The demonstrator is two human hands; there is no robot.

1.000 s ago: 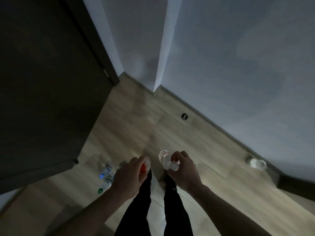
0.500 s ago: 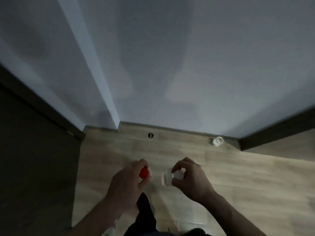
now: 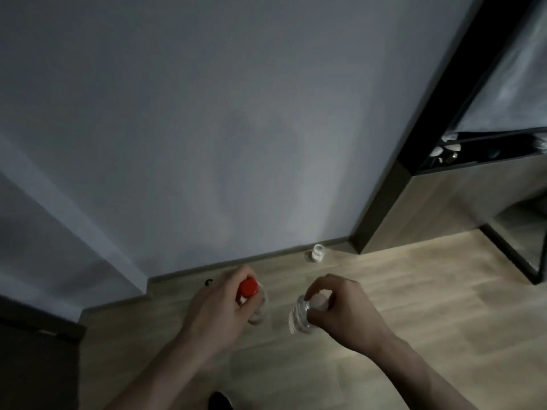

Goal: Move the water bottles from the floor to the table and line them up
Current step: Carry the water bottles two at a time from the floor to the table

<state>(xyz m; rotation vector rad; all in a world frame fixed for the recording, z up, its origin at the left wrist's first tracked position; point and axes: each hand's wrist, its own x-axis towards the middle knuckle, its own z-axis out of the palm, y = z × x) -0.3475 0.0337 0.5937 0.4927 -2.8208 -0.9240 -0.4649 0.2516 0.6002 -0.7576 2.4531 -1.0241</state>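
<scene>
Above the wooden floor (image 3: pixel 414 306), near the grey wall (image 3: pixel 207 128), a person is carrying two clear plastic water bottles at about waist height, one in each hand. To the right, dark furniture (image 3: pixel 444 161) is standing against the wall; whether it is the worktop cannot be told.

The left hand (image 3: pixel 219 306) is wrapping its fingers round the neck and shoulder of the red-capped bottle (image 3: pixel 257 306), with the red cap (image 3: pixel 248 287) poking out above the thumb. The right hand (image 3: pixel 340 306) is pinching the pale-capped bottle (image 3: pixel 299 316) at its top, fingertips curled over the cap, so the body is hanging below and tilting toward the left.

Both bottles are probably thin-walled and light, perhaps partly filled, so they are likely denting under a hard squeeze and swinging when held only by the cap. A grip lower on the ribbed body would seem steadier for setting them down upright.

A third small bottle (image 3: pixel 316 253) is lying on the floor against the skirting, well apart from both hands.
</scene>
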